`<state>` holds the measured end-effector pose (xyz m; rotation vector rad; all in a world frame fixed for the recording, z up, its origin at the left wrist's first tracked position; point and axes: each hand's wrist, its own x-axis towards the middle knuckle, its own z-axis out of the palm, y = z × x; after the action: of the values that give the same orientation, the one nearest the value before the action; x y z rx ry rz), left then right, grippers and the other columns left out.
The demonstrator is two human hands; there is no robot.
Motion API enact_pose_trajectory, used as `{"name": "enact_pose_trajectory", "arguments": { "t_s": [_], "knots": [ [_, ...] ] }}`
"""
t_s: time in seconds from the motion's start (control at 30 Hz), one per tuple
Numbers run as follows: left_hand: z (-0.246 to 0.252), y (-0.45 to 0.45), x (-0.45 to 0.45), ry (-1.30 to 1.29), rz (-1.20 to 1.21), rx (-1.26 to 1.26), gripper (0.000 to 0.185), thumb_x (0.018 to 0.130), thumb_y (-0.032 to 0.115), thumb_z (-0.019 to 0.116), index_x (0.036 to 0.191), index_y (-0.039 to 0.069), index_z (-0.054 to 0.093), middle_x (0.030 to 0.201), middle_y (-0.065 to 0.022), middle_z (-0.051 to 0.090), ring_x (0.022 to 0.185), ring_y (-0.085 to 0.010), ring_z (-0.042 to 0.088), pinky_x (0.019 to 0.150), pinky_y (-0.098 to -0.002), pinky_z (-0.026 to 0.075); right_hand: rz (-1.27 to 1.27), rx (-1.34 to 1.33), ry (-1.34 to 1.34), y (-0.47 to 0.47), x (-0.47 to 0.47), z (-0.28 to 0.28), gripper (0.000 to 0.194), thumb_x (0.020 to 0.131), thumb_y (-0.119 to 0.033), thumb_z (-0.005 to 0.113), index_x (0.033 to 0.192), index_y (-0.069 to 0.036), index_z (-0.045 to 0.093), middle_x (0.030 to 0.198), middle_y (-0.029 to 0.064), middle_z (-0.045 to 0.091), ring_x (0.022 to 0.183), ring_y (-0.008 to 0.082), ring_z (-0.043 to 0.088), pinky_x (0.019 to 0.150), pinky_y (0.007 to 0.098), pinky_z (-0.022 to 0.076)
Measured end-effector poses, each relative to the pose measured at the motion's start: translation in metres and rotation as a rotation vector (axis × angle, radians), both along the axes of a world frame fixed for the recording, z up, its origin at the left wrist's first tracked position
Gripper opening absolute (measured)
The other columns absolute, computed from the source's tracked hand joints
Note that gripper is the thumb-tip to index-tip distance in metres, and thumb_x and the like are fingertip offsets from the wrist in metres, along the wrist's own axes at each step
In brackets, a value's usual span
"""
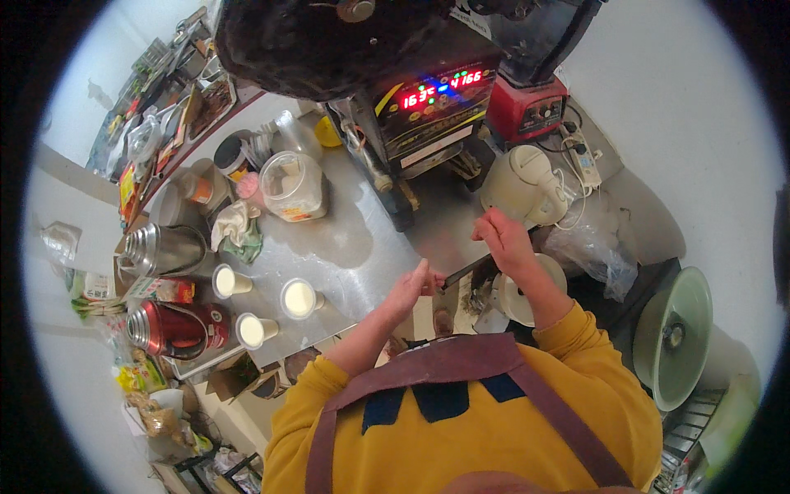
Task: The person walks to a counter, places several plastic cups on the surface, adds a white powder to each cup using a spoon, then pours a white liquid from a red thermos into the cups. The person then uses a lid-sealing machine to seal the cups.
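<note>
My left hand (415,289) is over the front edge of the metal worktop (352,247), thumb raised, its fingertips at one end of a narrow dark bar (466,273); whether they grip it is unclear. Beside the cream electric kettle (524,185), my right hand (503,239) has its fingers curled together, and no object shows in them. To the left stand three clear cups of pale cream-coloured liquid: one at the back (232,281), one at the right (301,299) and one at the front (257,331).
A black machine (432,105) with lit red digits and a red-based blender (528,108) stand at the back. Leftward are a clear tub (293,185), crumpled cloths (237,228), a steel flask (166,250) and a red flask (179,329). A power strip (580,154) and a green basin (673,339) are rightward.
</note>
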<state>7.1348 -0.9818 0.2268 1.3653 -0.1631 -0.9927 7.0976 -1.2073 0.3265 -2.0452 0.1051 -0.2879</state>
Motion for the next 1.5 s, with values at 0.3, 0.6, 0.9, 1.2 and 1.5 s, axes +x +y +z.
{"name": "enact_pose_trajectory", "arguments": {
  "t_s": [0.3, 0.6, 0.9, 1.2, 1.5],
  "knots": [
    [-0.001, -0.01, 0.011, 0.055, 0.041, -0.016, 0.045, 0.098, 0.046, 0.039, 0.105, 0.005, 0.056, 0.107, -0.0075, 0.061, 0.1, -0.0181, 0.057, 0.083, -0.0337, 0.047, -0.031, -0.091, -0.03, -0.004, 0.003, 0.006, 0.014, 0.088, -0.016, 0.061, 0.087, -0.002, 0.058, 0.07, 0.0061, 0.061, 0.06, 0.01, 0.053, 0.056, 0.0256, 0.0422],
    [-0.014, -0.012, -0.004, 0.116, 0.067, -0.016, 0.031, 0.099, 0.035, 0.042, 0.09, 0.008, 0.055, 0.112, -0.0097, 0.061, 0.1, -0.0207, 0.058, 0.084, -0.0354, 0.047, 0.007, -0.053, -0.025, -0.005, 0.003, -0.005, 0.014, 0.091, -0.014, 0.054, 0.088, -0.001, 0.057, 0.077, 0.0115, 0.062, 0.068, 0.0246, 0.06, 0.064, 0.0323, 0.0472],
    [-0.002, -0.02, -0.004, 0.11, -0.013, 0.014, 0.051, 0.098, 0.049, 0.035, 0.085, 0.005, 0.056, 0.116, -0.0126, 0.061, 0.101, -0.0217, 0.058, 0.085, -0.0355, 0.046, 0.138, -0.21, 0.065, 0.009, -0.007, -0.018, 0.014, 0.087, -0.016, 0.061, 0.088, -0.002, 0.059, 0.077, 0.0118, 0.061, 0.066, 0.0247, 0.059, 0.061, 0.0328, 0.0462],
    [-0.01, -0.027, -0.006, 0.124, 0.053, -0.008, 0.031, 0.101, 0.031, 0.038, 0.088, 0.009, 0.055, 0.112, -0.0082, 0.061, 0.1, -0.0193, 0.058, 0.084, -0.0347, 0.047, 0.054, -0.145, -0.079, -0.002, -0.007, -0.012, 0.014, 0.09, -0.018, 0.055, 0.092, -0.004, 0.056, 0.085, 0.0156, 0.06, 0.077, 0.0352, 0.059, 0.065, 0.0402, 0.0467],
    [-0.006, -0.03, 0.002, 0.145, 0.098, -0.047, 0.04, 0.1, 0.038, 0.035, 0.082, 0.006, 0.051, 0.112, -0.0133, 0.061, 0.098, -0.0228, 0.059, 0.085, -0.0375, 0.047, -0.008, -0.123, -0.022, -0.011, -0.013, -0.005, 0.013, 0.089, -0.017, 0.058, 0.091, -0.004, 0.059, 0.084, 0.0153, 0.06, 0.073, 0.0327, 0.059, 0.064, 0.0376, 0.0467]
  ]
}}
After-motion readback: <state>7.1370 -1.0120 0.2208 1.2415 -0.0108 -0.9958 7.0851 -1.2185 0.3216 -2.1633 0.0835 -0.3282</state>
